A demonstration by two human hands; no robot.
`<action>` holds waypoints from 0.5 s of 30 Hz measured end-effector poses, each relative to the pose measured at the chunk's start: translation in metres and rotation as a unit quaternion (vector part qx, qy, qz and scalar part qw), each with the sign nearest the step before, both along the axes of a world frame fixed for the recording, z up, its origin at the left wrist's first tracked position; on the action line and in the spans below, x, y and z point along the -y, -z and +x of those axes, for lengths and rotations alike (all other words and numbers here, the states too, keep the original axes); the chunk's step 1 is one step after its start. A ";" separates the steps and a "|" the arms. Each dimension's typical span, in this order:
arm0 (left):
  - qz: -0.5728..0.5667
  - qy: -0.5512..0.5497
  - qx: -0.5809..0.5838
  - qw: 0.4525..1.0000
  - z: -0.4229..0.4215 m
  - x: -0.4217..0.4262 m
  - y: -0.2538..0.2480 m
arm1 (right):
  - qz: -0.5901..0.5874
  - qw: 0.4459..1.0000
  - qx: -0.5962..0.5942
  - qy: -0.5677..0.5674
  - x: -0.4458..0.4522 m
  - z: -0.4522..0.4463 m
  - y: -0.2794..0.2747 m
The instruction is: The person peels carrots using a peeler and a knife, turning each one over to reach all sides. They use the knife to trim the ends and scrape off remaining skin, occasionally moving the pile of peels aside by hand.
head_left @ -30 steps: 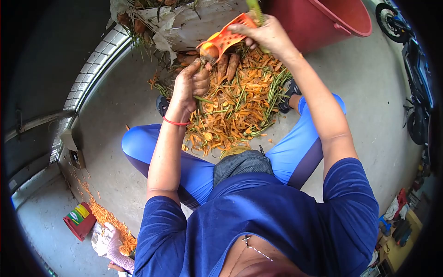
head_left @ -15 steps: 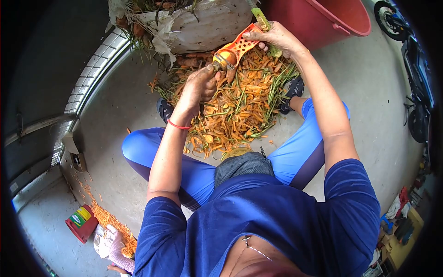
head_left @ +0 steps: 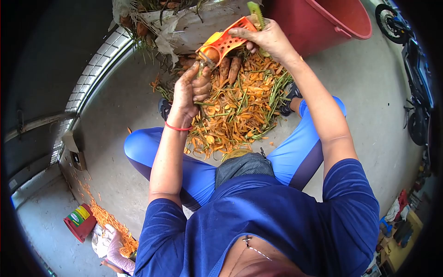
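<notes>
My left hand (head_left: 193, 87) is closed round the top end of a carrot (head_left: 210, 55), whose orange body shows just beyond the fingers. An orange peeler (head_left: 227, 42) with a row of holes lies over that carrot. Its other end is held by my right hand (head_left: 270, 39), thumb on top, with a green handle-like piece (head_left: 255, 11) standing out above the fingers. Below both hands spreads a heap of orange peelings and green stems (head_left: 230, 115). Several unpeeled carrots (head_left: 234, 69) lie at the heap's far edge.
A torn white sack (head_left: 194, 30) with carrots stands at the top. A large red tub (head_left: 318, 23) is behind my right hand. At the lower left are a small red bucket (head_left: 79, 223), orange shreds (head_left: 108, 219) and another person's sleeve (head_left: 117, 254). A motorcycle (head_left: 413, 78) stands at far right.
Half a second ago both hands and the peeler were further right; they have moved back left, near where they were a second ago. Both grips remain closed.
</notes>
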State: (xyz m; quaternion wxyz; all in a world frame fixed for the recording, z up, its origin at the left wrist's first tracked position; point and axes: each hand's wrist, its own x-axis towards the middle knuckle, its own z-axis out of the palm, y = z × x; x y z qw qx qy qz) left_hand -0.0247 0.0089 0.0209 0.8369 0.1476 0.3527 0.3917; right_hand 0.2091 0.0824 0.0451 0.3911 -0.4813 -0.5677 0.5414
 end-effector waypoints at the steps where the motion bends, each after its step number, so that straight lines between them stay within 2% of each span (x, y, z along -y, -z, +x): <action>1: 0.007 -0.001 -0.009 1.000 0.001 0.001 0.000 | 0.006 1.000 0.011 0.003 -0.002 0.000 0.001; 4: 0.024 0.020 -0.056 0.998 -0.001 0.003 -0.002 | 0.009 1.000 0.011 0.001 -0.008 0.008 0.001; 8: 0.055 0.038 -0.079 0.995 -0.004 0.007 0.000 | -0.081 0.991 0.066 0.081 -0.029 0.052 0.020; 9: 0.063 0.032 -0.078 0.994 -0.007 0.008 -0.001 | 0.014 0.983 0.138 0.117 -0.040 0.071 0.032; 10: 0.040 0.012 -0.078 0.996 -0.012 0.007 0.002 | 0.050 0.978 0.145 0.139 -0.054 0.099 0.052; 11: 0.011 0.001 -0.035 0.999 -0.015 0.005 0.000 | 0.088 0.971 0.151 0.160 -0.063 0.117 0.066; 13: 0.009 -0.021 0.033 0.999 -0.017 0.000 0.005 | 0.048 0.986 0.068 0.142 -0.048 0.092 0.037; 15: -0.049 -0.024 0.172 0.984 -0.011 -0.005 0.009 | -0.031 0.992 0.012 0.125 -0.025 0.050 0.017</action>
